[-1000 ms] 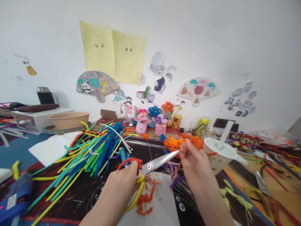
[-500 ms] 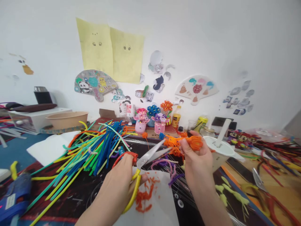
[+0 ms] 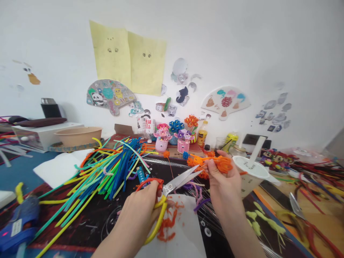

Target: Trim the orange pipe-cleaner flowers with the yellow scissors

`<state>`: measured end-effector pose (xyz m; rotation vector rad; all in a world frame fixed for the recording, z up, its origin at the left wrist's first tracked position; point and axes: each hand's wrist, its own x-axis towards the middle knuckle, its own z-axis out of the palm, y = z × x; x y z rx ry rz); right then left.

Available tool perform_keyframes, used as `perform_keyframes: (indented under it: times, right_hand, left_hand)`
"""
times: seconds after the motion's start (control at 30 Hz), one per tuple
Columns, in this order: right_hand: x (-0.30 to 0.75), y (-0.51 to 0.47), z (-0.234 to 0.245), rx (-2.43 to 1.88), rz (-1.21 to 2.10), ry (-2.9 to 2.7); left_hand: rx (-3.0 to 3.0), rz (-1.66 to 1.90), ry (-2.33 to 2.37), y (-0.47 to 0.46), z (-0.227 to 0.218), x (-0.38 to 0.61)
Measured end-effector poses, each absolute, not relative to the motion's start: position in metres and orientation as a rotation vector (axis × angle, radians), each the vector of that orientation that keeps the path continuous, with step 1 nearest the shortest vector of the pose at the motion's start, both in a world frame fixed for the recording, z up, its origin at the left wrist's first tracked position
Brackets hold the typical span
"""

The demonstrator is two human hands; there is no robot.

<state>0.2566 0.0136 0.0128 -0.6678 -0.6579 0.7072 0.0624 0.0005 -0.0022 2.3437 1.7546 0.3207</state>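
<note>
My left hand (image 3: 145, 204) is closed round the handles of a pair of scissors (image 3: 178, 181), one handle red and the other yellow. The blades are parted and point up and right, their tips close to the orange pieces. My right hand (image 3: 224, 179) pinches a bunch of orange pipe-cleaner flowers (image 3: 224, 164), with several fingers behind it. More orange fuzzy pieces lie just left of that hand, partly behind the blades. Below sits a white sheet of paper (image 3: 185, 229) scattered with orange fuzz clippings (image 3: 166, 234).
To the left lies a big pile of coloured pipe cleaners (image 3: 115, 172), with a blue glue gun (image 3: 20, 225) nearer me. Pipe-cleaner flower pots (image 3: 183, 145) stand at the back. On the right are a white-lidded tub (image 3: 249, 168), a phone (image 3: 275, 193) and a second pair of scissors (image 3: 309, 222).
My left hand has moved the scissors slightly right, and the blades have closed partway. My right hand stays nearly in place with the orange flowers. The view has shifted a little.
</note>
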Motion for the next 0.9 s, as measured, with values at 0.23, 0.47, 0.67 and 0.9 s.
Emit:
perform_keyframes:
  times: [0.23,0.47,0.67,0.9]
  right_hand:
    - [0.2586,0.0147,0.0099,-0.615,0.793,-0.657]
    - [0.2582,0.0152,0.0092,-0.601,0.819,-0.658]
    - [0.2570,0.0143,0.0122,-0.596,0.833,-0.634]
    - [0.2570,0.0145,0.0114,-0.610,0.814,-0.658]
  left_hand:
    - [2.378,0.325,1.729,0.0006,-0.0051,0.0619]
    - [2.325,0.357,1.695,0.0012,-0.0063,0.0615]
    - [2.315,0.375,1.669,0.0034,-0.0091,0.0621]
    - [2.321,0.409,1.628,-0.0013,-0.0033,0.0613]
